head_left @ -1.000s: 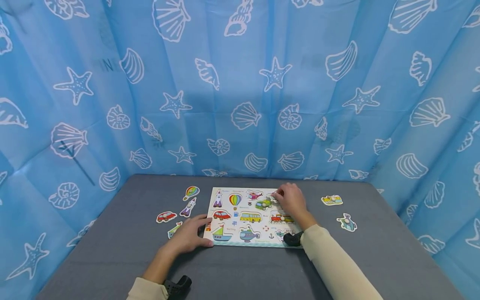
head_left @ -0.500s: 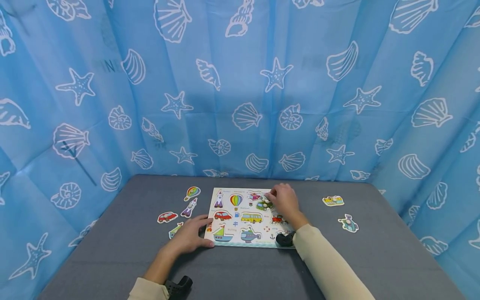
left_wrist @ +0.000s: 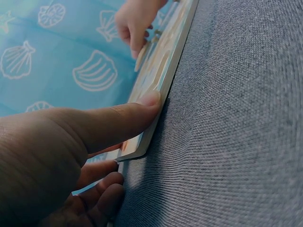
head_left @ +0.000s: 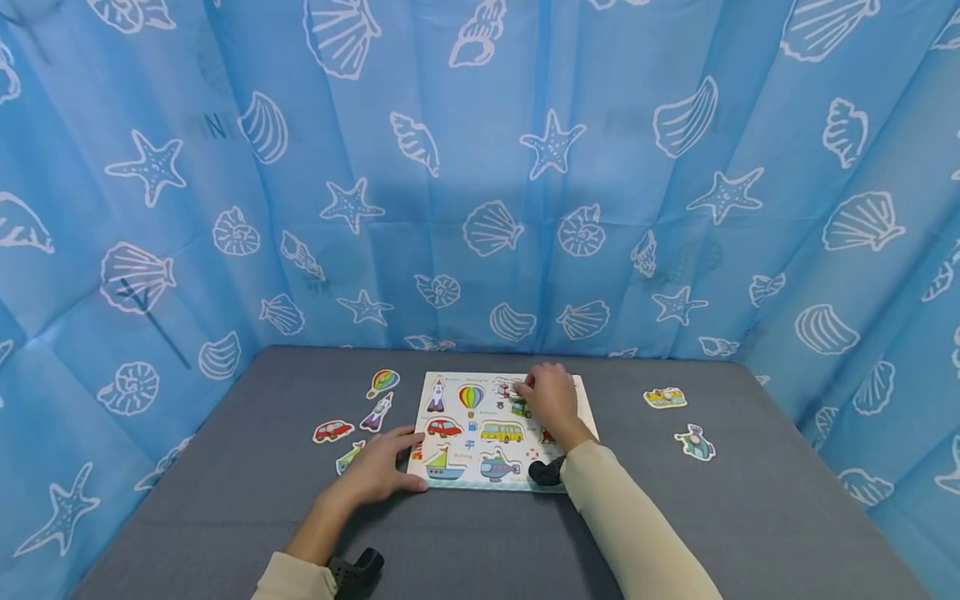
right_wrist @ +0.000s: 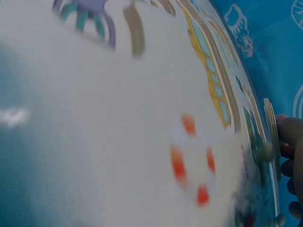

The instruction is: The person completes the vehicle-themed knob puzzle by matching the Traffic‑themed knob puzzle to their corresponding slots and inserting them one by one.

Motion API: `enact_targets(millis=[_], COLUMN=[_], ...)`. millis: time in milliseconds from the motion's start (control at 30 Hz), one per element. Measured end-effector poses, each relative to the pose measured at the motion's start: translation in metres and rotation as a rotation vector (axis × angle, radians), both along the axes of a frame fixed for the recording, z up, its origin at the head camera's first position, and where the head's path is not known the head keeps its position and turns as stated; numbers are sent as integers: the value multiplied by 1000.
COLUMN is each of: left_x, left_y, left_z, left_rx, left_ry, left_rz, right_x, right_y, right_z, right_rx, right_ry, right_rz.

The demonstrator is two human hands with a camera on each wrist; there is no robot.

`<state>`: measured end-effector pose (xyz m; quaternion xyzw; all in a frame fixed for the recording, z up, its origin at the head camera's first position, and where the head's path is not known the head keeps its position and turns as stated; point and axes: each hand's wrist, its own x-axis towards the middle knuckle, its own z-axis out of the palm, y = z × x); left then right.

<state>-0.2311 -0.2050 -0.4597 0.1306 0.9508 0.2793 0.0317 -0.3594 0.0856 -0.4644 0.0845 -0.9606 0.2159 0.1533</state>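
A wooden peg puzzle board (head_left: 480,457) lies flat on the grey table, printed with vehicles. At its front left corner my left hand (head_left: 371,472) holds the edge. In the left wrist view, the thumb (left_wrist: 150,98) presses the board's rim while the other fingers lie along the side. My right hand (head_left: 555,402) is over the back of the board, pinching a thin puzzle piece (right_wrist: 271,135) by thumb and fingertips near the helicopter picture. The piece stands tilted in the right wrist view; its printed face is mostly hidden. The forearm covers the board's right part.
Left of the board lie loose pieces: a balloon (head_left: 383,382), a rocket (head_left: 377,412), a red car (head_left: 332,431) and a partly covered sailboat (head_left: 349,457). A yellow piece (head_left: 664,398) and a greenish one (head_left: 696,443) lie to the right. A blue shell-print curtain (head_left: 480,183) hangs behind.
My right hand has moved left along the back of the board with the puzzle piece, from right of the green vehicle to the helicopter picture. The left hand has stayed at the corner.
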Motion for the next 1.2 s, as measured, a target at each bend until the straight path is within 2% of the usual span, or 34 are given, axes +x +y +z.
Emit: enact_targets(millis=[167, 333, 667, 867, 1200], left_x=[-1, -2, -1, -2, -2], left_y=[-1, -1, -1, 0, 0], left_z=[-1, -4, -2, -2, -1], left_rx=[-1, -7, -3, -7, -17], left_ry=[10, 9, 16, 3, -9], left_rz=[-10, -6, -11, -9, 1], right_x=[-4, -7, -8, -10, -12], right_y=[-10, -18, -25, -25, -30], right_z=[-3, -5, -5, -10, -9], right_rx=[22, 53, 0, 9, 13], right_ry=[35, -3, -24, -26, -25], right_rz=[14, -7, -33, -31, -12])
